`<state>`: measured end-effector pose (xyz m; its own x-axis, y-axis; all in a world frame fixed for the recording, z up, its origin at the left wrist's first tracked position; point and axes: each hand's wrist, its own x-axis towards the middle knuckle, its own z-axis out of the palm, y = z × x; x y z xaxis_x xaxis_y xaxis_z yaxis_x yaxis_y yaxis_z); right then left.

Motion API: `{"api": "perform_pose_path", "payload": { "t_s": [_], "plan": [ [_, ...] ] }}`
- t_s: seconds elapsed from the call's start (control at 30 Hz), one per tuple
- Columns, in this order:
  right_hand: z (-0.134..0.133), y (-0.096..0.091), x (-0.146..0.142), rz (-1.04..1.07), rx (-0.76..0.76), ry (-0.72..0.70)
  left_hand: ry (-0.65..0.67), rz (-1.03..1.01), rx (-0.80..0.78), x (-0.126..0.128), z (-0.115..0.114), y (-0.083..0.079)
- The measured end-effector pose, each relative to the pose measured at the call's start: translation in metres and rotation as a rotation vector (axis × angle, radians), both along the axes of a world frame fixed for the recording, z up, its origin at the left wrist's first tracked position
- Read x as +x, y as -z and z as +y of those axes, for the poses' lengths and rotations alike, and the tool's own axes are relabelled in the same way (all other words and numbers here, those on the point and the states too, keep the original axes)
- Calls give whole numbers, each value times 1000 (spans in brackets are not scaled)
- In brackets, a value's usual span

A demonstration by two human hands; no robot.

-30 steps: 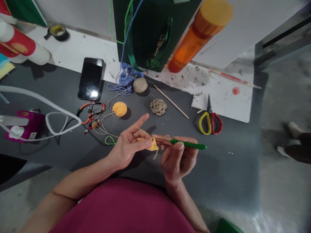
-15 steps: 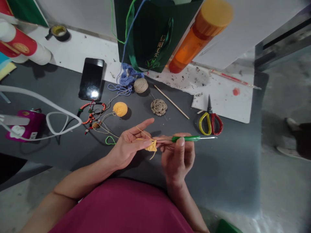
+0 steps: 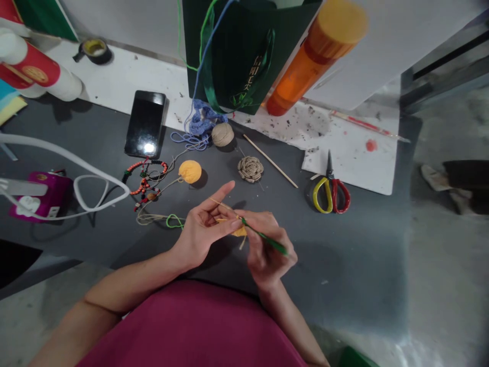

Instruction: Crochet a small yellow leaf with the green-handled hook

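Left fingers [image 3: 229, 226] are pinching yellow crochetwork [image 3: 240, 232]; right fingers [image 3: 263, 218] beside it are gripping green hook [image 3: 274, 244]; keeping yarn [image 3: 225, 206] taut should help.

A dark gray tabletop [image 3: 344, 265] has a stained white sheet [image 3: 367, 165] spread along its back. At left, a black phone [image 3: 145, 124] lies across the sheet's edge, above beaded bracelets [image 3: 144, 179]; a purple box [image 3: 43, 196] sits farther left. A yellow ball [image 3: 190, 172] rests near a beige ball [image 3: 222, 135], just beside blue yarn [image 3: 202, 123]. Rightward lie a beige rosette [image 3: 250, 169], a slim wooden stick [image 3: 270, 161] and scissors [image 3: 330, 178] with one yellow and one red handle.
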<state>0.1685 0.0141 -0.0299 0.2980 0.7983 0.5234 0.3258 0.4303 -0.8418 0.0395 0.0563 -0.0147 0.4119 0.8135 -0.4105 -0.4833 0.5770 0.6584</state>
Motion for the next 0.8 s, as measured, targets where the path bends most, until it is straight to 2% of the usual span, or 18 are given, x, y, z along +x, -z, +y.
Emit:
{"api": "perform_pose_path", "payload": {
  "t_s": [0.07, 0.1, 0.27, 0.47, 0.8],
  "plan": [
    [-1, -1, 0, -131, 40, 47, -12, -19, -49, 1, 1, -2],
    [-1, -1, 0, -130, 34, 66, -12, -30, -74, 1, 1, -4],
    [-3, 1, -7, 185, -66, 124, 15, -62, -168, 1, 2, -5],
    [-9, 6, -5, 230, -160, 283, 17, -43, -153, 0, 2, -5],
    [-1, -5, -2, 318, -164, 247, 30, -68, -149, 0, 3, -5]
  ]
}}
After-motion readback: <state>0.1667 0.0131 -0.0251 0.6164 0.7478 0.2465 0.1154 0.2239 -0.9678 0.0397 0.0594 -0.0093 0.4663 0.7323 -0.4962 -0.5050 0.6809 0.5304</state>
